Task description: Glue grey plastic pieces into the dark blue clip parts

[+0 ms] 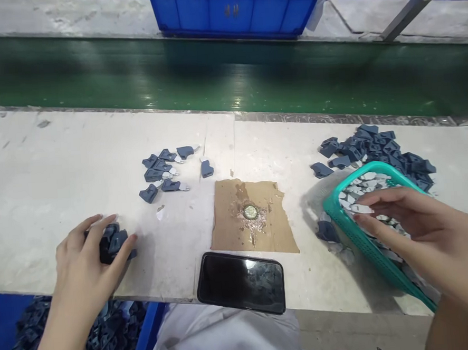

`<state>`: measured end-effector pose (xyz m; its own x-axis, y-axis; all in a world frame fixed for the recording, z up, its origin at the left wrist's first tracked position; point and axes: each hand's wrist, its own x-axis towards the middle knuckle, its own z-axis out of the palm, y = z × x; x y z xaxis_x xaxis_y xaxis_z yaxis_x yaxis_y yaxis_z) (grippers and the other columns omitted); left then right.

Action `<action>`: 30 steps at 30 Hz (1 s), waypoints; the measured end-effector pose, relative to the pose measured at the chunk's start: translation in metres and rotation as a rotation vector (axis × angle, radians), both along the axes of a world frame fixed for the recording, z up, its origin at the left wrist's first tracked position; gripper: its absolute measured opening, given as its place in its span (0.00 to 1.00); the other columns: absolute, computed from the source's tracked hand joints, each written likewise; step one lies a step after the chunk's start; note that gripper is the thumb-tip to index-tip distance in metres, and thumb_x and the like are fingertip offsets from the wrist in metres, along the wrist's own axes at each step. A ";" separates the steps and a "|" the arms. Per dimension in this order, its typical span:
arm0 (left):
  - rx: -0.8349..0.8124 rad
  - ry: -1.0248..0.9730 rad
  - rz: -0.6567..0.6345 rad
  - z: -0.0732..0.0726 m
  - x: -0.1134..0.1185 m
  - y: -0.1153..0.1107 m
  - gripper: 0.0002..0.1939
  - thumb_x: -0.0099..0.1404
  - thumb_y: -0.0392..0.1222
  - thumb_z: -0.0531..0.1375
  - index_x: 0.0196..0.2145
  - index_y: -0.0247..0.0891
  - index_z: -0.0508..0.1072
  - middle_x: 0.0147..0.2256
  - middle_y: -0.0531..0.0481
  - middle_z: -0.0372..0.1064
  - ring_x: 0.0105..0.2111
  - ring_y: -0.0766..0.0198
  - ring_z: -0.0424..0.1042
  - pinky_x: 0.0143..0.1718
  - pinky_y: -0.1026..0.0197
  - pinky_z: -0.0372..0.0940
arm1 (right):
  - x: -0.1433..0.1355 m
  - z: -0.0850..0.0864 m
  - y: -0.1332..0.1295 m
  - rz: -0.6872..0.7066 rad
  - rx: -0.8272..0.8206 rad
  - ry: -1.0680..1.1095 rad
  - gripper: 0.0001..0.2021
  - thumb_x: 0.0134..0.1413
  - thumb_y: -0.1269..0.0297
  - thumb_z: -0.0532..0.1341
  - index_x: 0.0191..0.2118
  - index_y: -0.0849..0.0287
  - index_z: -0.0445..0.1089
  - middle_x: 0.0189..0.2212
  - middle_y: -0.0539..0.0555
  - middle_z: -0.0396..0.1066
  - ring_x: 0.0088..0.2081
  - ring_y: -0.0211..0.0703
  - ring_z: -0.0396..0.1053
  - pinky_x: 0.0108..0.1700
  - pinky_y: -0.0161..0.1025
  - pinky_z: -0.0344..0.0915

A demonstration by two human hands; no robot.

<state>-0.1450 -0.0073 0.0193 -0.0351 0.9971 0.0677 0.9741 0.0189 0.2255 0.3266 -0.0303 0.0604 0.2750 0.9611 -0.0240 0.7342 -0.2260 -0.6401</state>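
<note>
My left hand [82,254] curves its fingers around a small cluster of dark blue-grey plastic parts [116,242] near the table's front edge. Over a green basket [365,243] on the right, my right hand [411,227] pinches a small white plastic piece [361,208] between thumb and fingers. Many similar white pieces [371,180] lie in that basket. Left of centre sits a loose group of dark parts with pale tips [160,171], and one more such part [207,168] is apart from them. A heap of dark parts [375,148] lies behind the basket.
A brown cardboard piece [228,217] with a round metallic spot lies mid-table, a black phone [240,283] before it. Blue bin [152,328] of dark parts stands below left. Beyond the table run a green conveyor belt [93,72] and a large blue crate [232,11].
</note>
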 end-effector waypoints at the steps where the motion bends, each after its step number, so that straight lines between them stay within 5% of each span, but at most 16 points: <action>1: 0.008 -0.001 -0.010 -0.001 0.000 -0.002 0.22 0.70 0.55 0.57 0.58 0.46 0.66 0.61 0.34 0.62 0.63 0.27 0.60 0.62 0.25 0.54 | -0.007 0.000 0.002 0.027 0.029 0.053 0.08 0.55 0.55 0.69 0.40 0.46 0.73 0.41 0.56 0.77 0.42 0.54 0.76 0.36 0.45 0.73; 6: -0.048 -0.028 -0.053 0.002 -0.002 -0.006 0.19 0.70 0.52 0.57 0.56 0.46 0.67 0.57 0.36 0.66 0.58 0.32 0.64 0.60 0.30 0.59 | -0.054 0.003 0.028 0.279 0.116 0.259 0.04 0.58 0.60 0.67 0.39 0.48 0.74 0.37 0.52 0.76 0.37 0.43 0.76 0.38 0.38 0.75; 12: -0.061 -0.113 0.018 0.006 0.002 -0.006 0.19 0.71 0.54 0.55 0.56 0.46 0.69 0.54 0.37 0.69 0.54 0.36 0.68 0.53 0.36 0.64 | -0.098 -0.013 0.060 0.486 -0.003 0.495 0.08 0.61 0.57 0.65 0.40 0.55 0.73 0.35 0.53 0.77 0.37 0.42 0.76 0.39 0.38 0.74; 20: -0.038 -0.146 -0.137 0.013 -0.006 0.003 0.16 0.71 0.55 0.57 0.47 0.46 0.76 0.57 0.40 0.70 0.57 0.36 0.69 0.57 0.35 0.65 | -0.094 -0.035 0.061 0.429 0.099 0.216 0.08 0.63 0.58 0.64 0.43 0.55 0.75 0.39 0.55 0.81 0.40 0.48 0.79 0.45 0.46 0.76; 24: 0.078 -0.153 -0.112 0.023 0.008 0.005 0.13 0.70 0.55 0.60 0.46 0.49 0.75 0.57 0.48 0.72 0.60 0.37 0.67 0.61 0.35 0.62 | -0.093 -0.033 0.060 0.597 0.156 0.120 0.05 0.66 0.63 0.62 0.42 0.56 0.75 0.42 0.57 0.80 0.45 0.50 0.79 0.47 0.47 0.77; 27: 0.116 -0.355 0.073 0.033 0.032 0.002 0.15 0.64 0.57 0.65 0.47 0.53 0.77 0.49 0.52 0.77 0.53 0.41 0.75 0.50 0.43 0.73 | -0.095 -0.034 0.059 0.712 0.224 0.091 0.06 0.67 0.66 0.60 0.44 0.56 0.75 0.45 0.58 0.79 0.47 0.49 0.78 0.49 0.48 0.77; 30: 0.016 -0.829 0.155 0.035 0.060 0.001 0.14 0.61 0.52 0.70 0.44 0.51 0.79 0.42 0.51 0.79 0.39 0.52 0.79 0.37 0.52 0.77 | -0.098 -0.038 0.059 0.773 0.251 0.065 0.08 0.68 0.69 0.58 0.46 0.56 0.75 0.45 0.57 0.79 0.48 0.48 0.78 0.52 0.48 0.76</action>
<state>-0.0847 -0.0060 0.0541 -0.2157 0.9761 -0.0265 0.4798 0.1296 0.8678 0.2286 0.0288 0.0225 -0.4629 0.8576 0.2242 0.5836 0.4852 -0.6512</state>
